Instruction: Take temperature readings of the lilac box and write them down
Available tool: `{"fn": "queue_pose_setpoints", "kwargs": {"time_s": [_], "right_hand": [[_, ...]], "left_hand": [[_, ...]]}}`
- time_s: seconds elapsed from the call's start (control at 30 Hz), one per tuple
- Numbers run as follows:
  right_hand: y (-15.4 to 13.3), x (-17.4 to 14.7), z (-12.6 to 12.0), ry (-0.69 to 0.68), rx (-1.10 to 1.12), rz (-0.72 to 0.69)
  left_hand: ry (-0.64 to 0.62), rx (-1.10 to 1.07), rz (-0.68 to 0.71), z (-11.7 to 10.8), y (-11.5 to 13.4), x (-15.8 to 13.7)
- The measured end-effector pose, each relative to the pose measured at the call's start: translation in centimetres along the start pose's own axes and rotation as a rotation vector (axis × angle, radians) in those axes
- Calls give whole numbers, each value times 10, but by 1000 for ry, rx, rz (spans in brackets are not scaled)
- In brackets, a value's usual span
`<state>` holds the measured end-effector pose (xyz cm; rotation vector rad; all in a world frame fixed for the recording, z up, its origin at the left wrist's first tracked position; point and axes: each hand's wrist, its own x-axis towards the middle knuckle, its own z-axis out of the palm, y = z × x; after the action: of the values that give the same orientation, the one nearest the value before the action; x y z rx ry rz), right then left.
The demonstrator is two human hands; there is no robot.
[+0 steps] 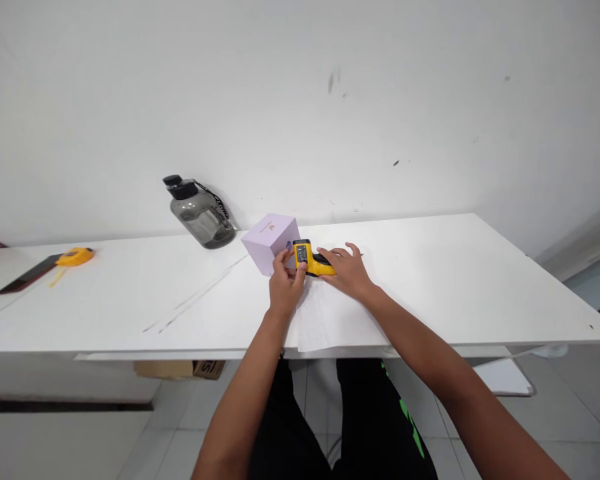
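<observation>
A yellow-and-black infrared thermometer (303,254), gun-shaped with a small grey display, is held between both hands over the table. My left hand (286,283) grips its display end, thumb on the near side and fingers at the left. Around the handle end, my right hand (349,270) is closed, with one finger raised. Right behind my left hand stands a lilac box (270,235) with a small gold mark on top; the fingers hide part of its front. A sheet of white paper (325,323) lies below my hands and reaches the table's front edge.
A grey see-through water bottle (200,217) with a black cap and strap stands left of the box, near the wall. Farther left lies a tool with a dark flat blade and orange-yellow handle (75,257). Beneath the white table (430,280) is a cardboard box (167,369).
</observation>
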<state>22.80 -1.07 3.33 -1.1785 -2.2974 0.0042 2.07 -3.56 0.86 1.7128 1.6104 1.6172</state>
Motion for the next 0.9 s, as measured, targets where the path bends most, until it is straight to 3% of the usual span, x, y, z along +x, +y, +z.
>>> {"fn": "queue_pose_setpoints", "kwargs": {"time_s": [0.7, 0.9], "right_hand": [[-6, -1, -3, -54, 91, 49], [-17, -2, -4, -79, 197, 117]], "left_hand": [[-36, 38, 53, -1, 1, 2], [-161, -14, -28, -4, -6, 3]]}}
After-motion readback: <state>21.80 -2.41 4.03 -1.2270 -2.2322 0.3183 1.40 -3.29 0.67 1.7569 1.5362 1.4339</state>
